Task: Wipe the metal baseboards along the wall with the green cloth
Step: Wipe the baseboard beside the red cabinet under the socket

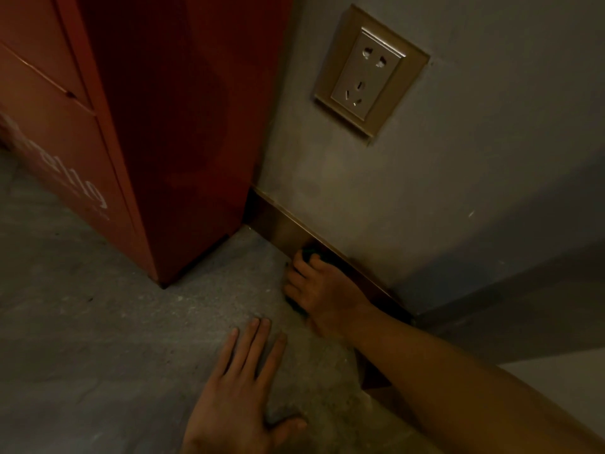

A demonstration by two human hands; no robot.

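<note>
The wall (pixel 425 191) fills the upper right, and everything else here sits relative to it. Along its foot runs the baseboard (pixel 284 229), a dull metal strip whose long axis goes from the cabinet (pixel 170 126) at upper left down toward the lower right, where your own right forearm hides it. The cabinet, red-orange, stands close against the wall, and the strip passes into the dark corner beside it; that short bare stretch is, I judge, what is left on this side, and the cabinet's side is what stops the stroke. The floor (pixel 98 306) meets the wall at the strip's lower edge. A socket (pixel 368 73) sits well up the wall, clear of the work.

Your right hand (pixel 322 290) is the nearer one: it lies against the baseboard, fingers curled and pressing the cloth (pixel 307 253) onto the metal. Only a dark green edge shows at the fingertips, so how the cloth is folded cannot be told. Your left hand (pixel 242 381) rests out from the wall, flat on the floor, fingers spread, holding nothing.
</note>
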